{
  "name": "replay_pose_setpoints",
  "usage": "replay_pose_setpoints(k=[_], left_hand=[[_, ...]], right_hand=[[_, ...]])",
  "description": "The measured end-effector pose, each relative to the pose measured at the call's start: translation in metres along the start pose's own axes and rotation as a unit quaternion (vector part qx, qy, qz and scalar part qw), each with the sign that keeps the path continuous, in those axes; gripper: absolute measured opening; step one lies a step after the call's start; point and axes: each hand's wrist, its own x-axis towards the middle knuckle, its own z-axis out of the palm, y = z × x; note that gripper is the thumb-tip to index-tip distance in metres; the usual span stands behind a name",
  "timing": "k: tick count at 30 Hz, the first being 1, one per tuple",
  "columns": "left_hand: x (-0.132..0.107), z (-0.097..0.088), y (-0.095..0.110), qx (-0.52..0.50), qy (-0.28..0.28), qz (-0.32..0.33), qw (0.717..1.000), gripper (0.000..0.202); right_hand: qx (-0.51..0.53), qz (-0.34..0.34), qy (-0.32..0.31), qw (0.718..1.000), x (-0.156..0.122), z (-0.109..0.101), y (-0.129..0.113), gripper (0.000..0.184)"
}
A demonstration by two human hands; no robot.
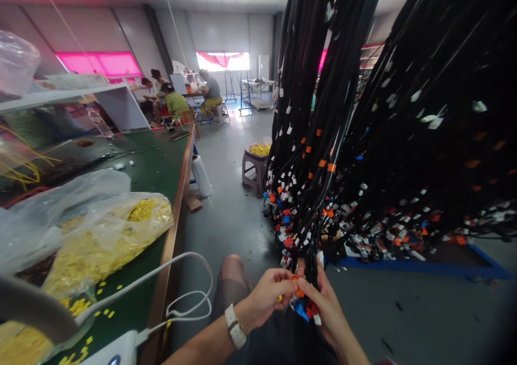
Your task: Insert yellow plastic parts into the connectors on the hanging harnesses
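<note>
A thick mass of black cables (pixel 363 112) hangs in front of me, its ends tipped with white, orange, red and blue connectors. My left hand (pixel 269 292), with a white watch at the wrist, pinches a small orange connector (pixel 298 290) at the lower end of one cable bunch. My right hand (pixel 327 306) is closed around the same bunch just beside it, with blue and red connectors (pixel 305 308) poking out below the fingers. The two hands touch at the fingertips, above my lap.
A green workbench (pixel 161 166) runs along the left, carrying clear bags of yellow parts (pixel 105 236) and a white cord (pixel 177 262). A stool with a yellow-filled tray (pixel 258 155) stands on the grey floor. Several people sit working at the far end (pixel 177 101). A blue frame (pixel 444 268) lies under the cables.
</note>
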Motion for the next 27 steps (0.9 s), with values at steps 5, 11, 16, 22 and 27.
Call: replay_pose_setpoints(k=[5, 11, 16, 22, 27], left_hand=[[0.0018, -0.0045, -0.0034, -0.013, -0.014, -0.007, 1.0, 0.029], [0.0016, -0.0063, -0.003, -0.006, -0.015, -0.01, 1.0, 0.03], [-0.0004, -0.0035, 0.0016, 0.018, 0.014, -0.01, 1.0, 0.033], [0.0, -0.0036, 0.004, 0.008, 0.01, 0.006, 1.0, 0.036], [-0.0014, -0.0048, 0.0043, -0.007, -0.009, -0.006, 1.0, 0.042]], right_hand=[[0.023, 0.006, -0.021, 0.999, -0.0003, 0.0, 0.0009, 0.074], [0.019, -0.003, -0.02, 1.0, -0.0016, 0.0017, -0.0001, 0.071], [0.006, -0.012, -0.025, 1.0, -0.0007, 0.0009, 0.0001, 0.07], [0.067, 0.028, -0.041, 0.997, 0.002, -0.0032, 0.0015, 0.062], [0.087, 0.026, -0.055, 0.994, 0.0032, -0.0073, 0.001, 0.057]])
